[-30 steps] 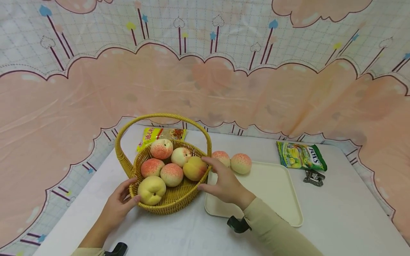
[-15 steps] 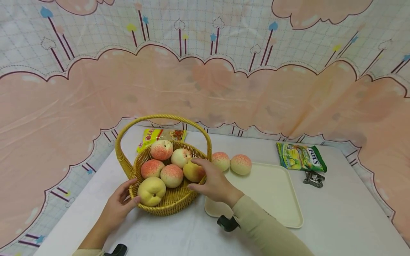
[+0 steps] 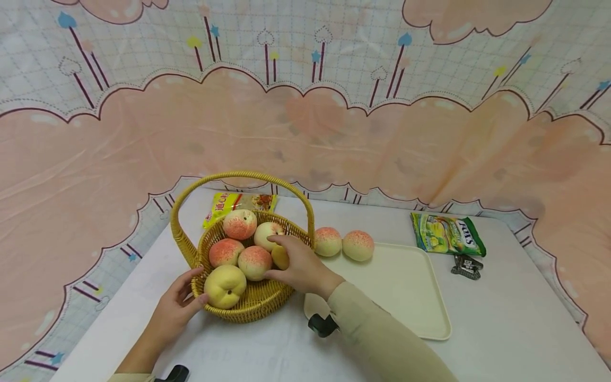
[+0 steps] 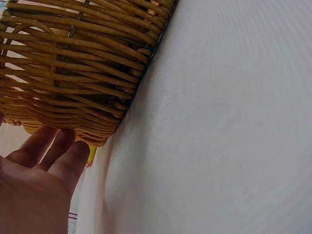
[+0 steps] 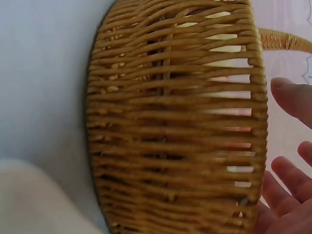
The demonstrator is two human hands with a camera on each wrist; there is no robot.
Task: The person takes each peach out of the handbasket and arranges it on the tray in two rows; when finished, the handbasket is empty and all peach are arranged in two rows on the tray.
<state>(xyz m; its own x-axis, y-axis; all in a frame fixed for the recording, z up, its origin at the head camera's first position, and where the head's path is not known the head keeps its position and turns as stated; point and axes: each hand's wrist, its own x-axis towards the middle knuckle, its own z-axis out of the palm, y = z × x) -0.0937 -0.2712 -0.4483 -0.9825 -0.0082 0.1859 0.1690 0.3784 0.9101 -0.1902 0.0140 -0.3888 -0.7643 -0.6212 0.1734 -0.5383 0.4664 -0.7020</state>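
Clasping the basket [image 3: 244, 315] is the left grip [image 3: 177, 303]; the right grip [image 3: 305, 269] overhangs a peach [image 3: 279, 257], hold unclear.

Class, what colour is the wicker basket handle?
The wicker basket handle is golden yellow; it shows best in the head view.

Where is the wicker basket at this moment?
In the head view, the wicker basket stands left of centre on the white table, left of the cream tray, with the left hand at its near left rim.
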